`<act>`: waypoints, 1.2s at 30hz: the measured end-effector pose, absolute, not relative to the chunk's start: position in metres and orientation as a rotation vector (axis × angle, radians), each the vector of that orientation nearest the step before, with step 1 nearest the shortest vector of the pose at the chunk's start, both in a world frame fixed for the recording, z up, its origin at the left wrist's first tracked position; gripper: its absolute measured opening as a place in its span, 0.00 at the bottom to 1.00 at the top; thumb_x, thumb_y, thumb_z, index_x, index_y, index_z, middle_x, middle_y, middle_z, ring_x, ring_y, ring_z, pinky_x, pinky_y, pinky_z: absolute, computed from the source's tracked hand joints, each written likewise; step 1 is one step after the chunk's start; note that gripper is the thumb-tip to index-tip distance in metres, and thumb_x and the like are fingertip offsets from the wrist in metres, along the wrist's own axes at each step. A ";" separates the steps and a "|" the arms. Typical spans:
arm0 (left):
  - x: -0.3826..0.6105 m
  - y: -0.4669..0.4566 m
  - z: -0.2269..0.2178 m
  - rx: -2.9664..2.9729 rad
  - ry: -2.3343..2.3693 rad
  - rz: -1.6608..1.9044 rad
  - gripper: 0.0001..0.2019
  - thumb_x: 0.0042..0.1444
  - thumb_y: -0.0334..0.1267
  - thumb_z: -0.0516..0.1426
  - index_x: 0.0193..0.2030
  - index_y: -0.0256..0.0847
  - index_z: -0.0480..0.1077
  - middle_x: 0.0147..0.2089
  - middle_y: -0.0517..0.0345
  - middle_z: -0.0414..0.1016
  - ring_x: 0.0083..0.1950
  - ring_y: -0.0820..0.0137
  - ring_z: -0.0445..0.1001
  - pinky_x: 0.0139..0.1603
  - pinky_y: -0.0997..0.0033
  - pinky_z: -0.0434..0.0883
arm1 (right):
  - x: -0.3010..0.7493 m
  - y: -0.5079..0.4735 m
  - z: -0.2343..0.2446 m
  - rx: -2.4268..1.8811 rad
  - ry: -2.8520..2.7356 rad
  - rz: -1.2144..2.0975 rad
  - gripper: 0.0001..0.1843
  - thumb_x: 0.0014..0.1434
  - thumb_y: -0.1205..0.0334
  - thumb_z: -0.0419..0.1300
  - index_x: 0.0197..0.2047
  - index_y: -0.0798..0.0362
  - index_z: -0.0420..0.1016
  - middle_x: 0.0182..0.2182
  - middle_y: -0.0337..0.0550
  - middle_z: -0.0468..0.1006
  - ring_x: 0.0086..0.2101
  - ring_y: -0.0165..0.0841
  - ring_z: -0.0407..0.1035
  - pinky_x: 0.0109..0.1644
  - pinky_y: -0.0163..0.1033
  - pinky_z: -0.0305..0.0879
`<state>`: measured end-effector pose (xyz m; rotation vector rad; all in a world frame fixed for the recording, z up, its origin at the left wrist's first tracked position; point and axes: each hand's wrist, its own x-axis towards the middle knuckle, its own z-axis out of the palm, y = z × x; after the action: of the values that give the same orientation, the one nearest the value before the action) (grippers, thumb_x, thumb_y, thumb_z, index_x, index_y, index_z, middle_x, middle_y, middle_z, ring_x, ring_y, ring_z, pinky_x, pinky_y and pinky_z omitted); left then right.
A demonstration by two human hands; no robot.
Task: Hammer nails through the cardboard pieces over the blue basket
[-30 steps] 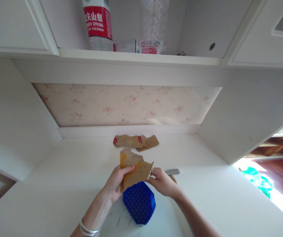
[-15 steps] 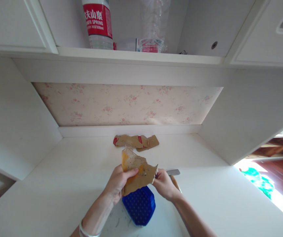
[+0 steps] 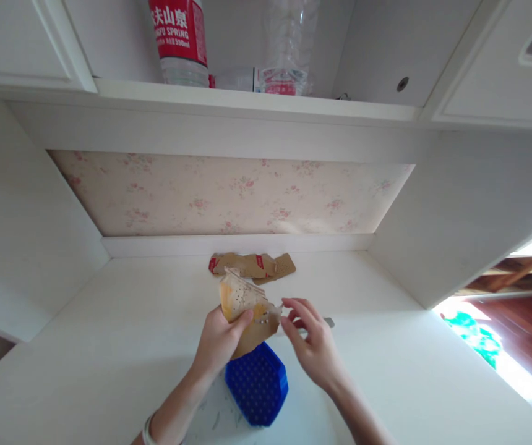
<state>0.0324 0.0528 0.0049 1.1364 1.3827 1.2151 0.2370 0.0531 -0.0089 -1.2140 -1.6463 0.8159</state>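
Observation:
In my left hand (image 3: 222,337) is a torn piece of brown cardboard (image 3: 250,334), its thumb pressed on the face. The piece has a pale, dotted upper part, yellowish patches and a ragged right edge. My right hand (image 3: 310,337) is beside that edge, thumb and forefinger apart and the other fingers curled. Its fingertips are very close to a small whitish torn bit; whether they touch it is hard to see. Below the cardboard lies a blue angular tray (image 3: 257,386) with a dotted pattern. A grey metal blade end (image 3: 329,322) shows behind my right hand, the rest hidden.
A crumpled brown strip with red marks (image 3: 247,266) lies at the back of the white tabletop (image 3: 154,315). Overhead, a shelf (image 3: 247,105) holds a red-labelled water bottle (image 3: 180,37) and a clear plastic bottle (image 3: 289,43). White side panels stand left and right.
My right hand has loosened from the cardboard's right edge, its fingers spreading and rising slightly. The cardboard in my left hand has tilted, and the view has shifted a little.

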 end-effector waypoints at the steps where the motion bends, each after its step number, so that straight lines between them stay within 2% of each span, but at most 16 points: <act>1: 0.034 0.054 0.005 1.188 1.398 1.222 0.15 0.51 0.44 0.65 0.43 0.37 0.78 0.43 0.50 0.84 0.45 0.56 0.81 0.44 0.66 0.76 | 0.231 0.050 -0.005 -1.175 -1.761 0.754 0.17 0.64 0.58 0.59 0.56 0.45 0.74 0.53 0.46 0.73 0.39 0.35 0.72 0.45 0.41 0.73; 2: 0.035 0.054 0.004 1.232 1.414 1.228 0.15 0.52 0.44 0.64 0.43 0.37 0.78 0.43 0.50 0.84 0.45 0.56 0.81 0.45 0.66 0.75 | 0.225 0.048 -0.002 -1.142 -1.961 0.541 0.18 0.66 0.61 0.56 0.58 0.46 0.72 0.54 0.48 0.73 0.44 0.37 0.72 0.49 0.44 0.72; 4: 0.037 0.056 0.002 1.299 1.451 1.225 0.15 0.53 0.44 0.63 0.44 0.38 0.78 0.43 0.50 0.83 0.46 0.56 0.81 0.46 0.66 0.75 | 0.217 0.049 -0.002 -1.103 -2.050 0.434 0.16 0.68 0.65 0.53 0.55 0.47 0.74 0.52 0.49 0.74 0.46 0.39 0.72 0.50 0.45 0.72; 9: 0.033 0.058 -0.004 1.375 1.514 1.222 0.14 0.53 0.43 0.63 0.44 0.40 0.78 0.44 0.49 0.83 0.47 0.56 0.80 0.49 0.65 0.74 | 0.214 0.059 -0.015 -1.070 -2.123 0.390 0.17 0.68 0.69 0.49 0.51 0.49 0.78 0.46 0.49 0.80 0.42 0.39 0.75 0.46 0.43 0.74; 13: 0.032 0.060 -0.007 1.398 1.569 1.254 0.11 0.51 0.43 0.64 0.39 0.41 0.79 0.40 0.48 0.84 0.45 0.54 0.81 0.47 0.65 0.73 | 0.208 0.064 -0.021 -1.121 -2.086 0.429 0.15 0.67 0.68 0.52 0.47 0.50 0.80 0.42 0.48 0.82 0.38 0.38 0.77 0.43 0.41 0.74; 19: 0.033 0.063 -0.007 1.532 1.641 1.218 0.09 0.53 0.44 0.62 0.37 0.42 0.77 0.38 0.48 0.83 0.41 0.55 0.81 0.42 0.67 0.72 | 0.199 0.075 -0.020 -1.234 -1.902 0.546 0.10 0.58 0.70 0.59 0.32 0.50 0.81 0.27 0.38 0.82 0.27 0.32 0.75 0.32 0.33 0.70; 22: 0.025 0.069 -0.006 1.558 1.766 1.213 0.10 0.53 0.44 0.61 0.36 0.41 0.77 0.35 0.47 0.83 0.40 0.54 0.81 0.40 0.67 0.71 | 0.206 0.080 -0.017 -1.288 -1.816 0.552 0.09 0.57 0.69 0.60 0.30 0.50 0.81 0.27 0.37 0.82 0.27 0.32 0.75 0.33 0.32 0.70; 26: 0.004 0.081 -0.006 1.481 1.898 1.260 0.12 0.54 0.46 0.60 0.35 0.39 0.77 0.34 0.47 0.82 0.40 0.54 0.80 0.38 0.67 0.70 | 0.224 0.086 -0.023 -1.372 -1.790 0.510 0.08 0.60 0.67 0.59 0.33 0.51 0.80 0.30 0.38 0.83 0.30 0.32 0.76 0.35 0.33 0.70; 31: -0.011 0.087 -0.012 1.269 1.847 1.374 0.15 0.52 0.49 0.62 0.38 0.39 0.77 0.40 0.48 0.83 0.44 0.54 0.80 0.39 0.67 0.72 | 0.227 0.096 -0.054 -1.440 -1.981 0.448 0.08 0.63 0.69 0.60 0.32 0.53 0.78 0.28 0.36 0.80 0.29 0.30 0.74 0.37 0.37 0.71; 36: -0.006 0.079 -0.019 1.196 1.726 1.371 0.17 0.52 0.50 0.63 0.38 0.37 0.77 0.39 0.48 0.84 0.43 0.54 0.81 0.39 0.67 0.73 | 0.212 0.101 -0.087 -1.507 -2.130 0.358 0.07 0.67 0.64 0.59 0.37 0.55 0.76 0.35 0.38 0.80 0.34 0.31 0.75 0.41 0.41 0.74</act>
<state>-0.0058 0.0792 -0.0185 1.1960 1.7257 1.3712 0.2122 0.1013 -0.0872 -1.5067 -2.1303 0.3578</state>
